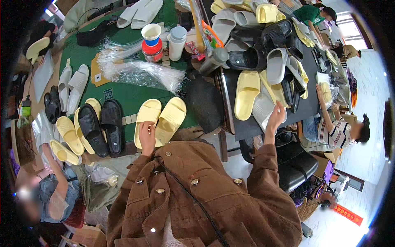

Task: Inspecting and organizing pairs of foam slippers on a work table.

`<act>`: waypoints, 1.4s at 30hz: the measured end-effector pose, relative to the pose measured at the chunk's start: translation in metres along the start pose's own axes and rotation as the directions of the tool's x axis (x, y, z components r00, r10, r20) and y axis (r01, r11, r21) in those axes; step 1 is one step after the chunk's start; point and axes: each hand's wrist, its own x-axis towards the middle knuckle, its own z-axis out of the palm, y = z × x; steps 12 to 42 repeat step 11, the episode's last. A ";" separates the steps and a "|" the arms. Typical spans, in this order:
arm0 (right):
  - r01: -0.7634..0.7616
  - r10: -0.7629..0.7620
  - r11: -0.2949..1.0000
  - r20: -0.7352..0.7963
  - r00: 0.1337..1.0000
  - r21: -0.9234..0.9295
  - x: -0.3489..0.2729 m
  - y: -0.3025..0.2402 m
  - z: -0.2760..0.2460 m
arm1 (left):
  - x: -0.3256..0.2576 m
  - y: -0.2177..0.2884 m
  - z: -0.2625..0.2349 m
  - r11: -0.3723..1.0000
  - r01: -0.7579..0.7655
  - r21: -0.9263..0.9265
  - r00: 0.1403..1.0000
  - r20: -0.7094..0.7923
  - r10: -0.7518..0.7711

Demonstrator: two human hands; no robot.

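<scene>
A pair of pale yellow slippers lies at the near edge of the green table, the left slipper [148, 108] beside the right slipper [172, 117]. My left hand [147, 135] is over the heel end of the left one, its fingers curled together; whatever they pinch is too small to make out. On the dark table to the right, my right hand [275, 118] hovers at a light grey slipper [263, 108], fingers stretched out and apparently holding nothing. A larger yellow slipper [247, 95] lies just left of that grey one.
Clear plastic ties [142, 72] spread over the green table [127, 92], near a paper cup [151, 33] and a white bottle [177, 43]. Black slippers [111, 123] lie to the left. Mixed slippers heap on the dark table [247, 128]. Co-workers sit on both sides; a black chair [298, 164] stands right.
</scene>
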 end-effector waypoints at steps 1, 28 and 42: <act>0.027 -0.026 0.999 0.045 0.999 -0.027 0.009 0.000 0.000 | -0.003 -0.003 0.000 1.000 0.002 -0.031 1.000 0.015 -0.002; 0.272 -0.054 0.898 0.527 0.848 -0.346 0.066 0.019 0.062 | -0.012 -0.025 -0.002 0.999 -0.004 0.047 1.000 -0.015 0.004; 0.272 -0.054 0.898 0.527 0.848 -0.346 0.066 0.019 0.062 | -0.012 -0.025 -0.002 0.999 -0.004 0.047 1.000 -0.015 0.004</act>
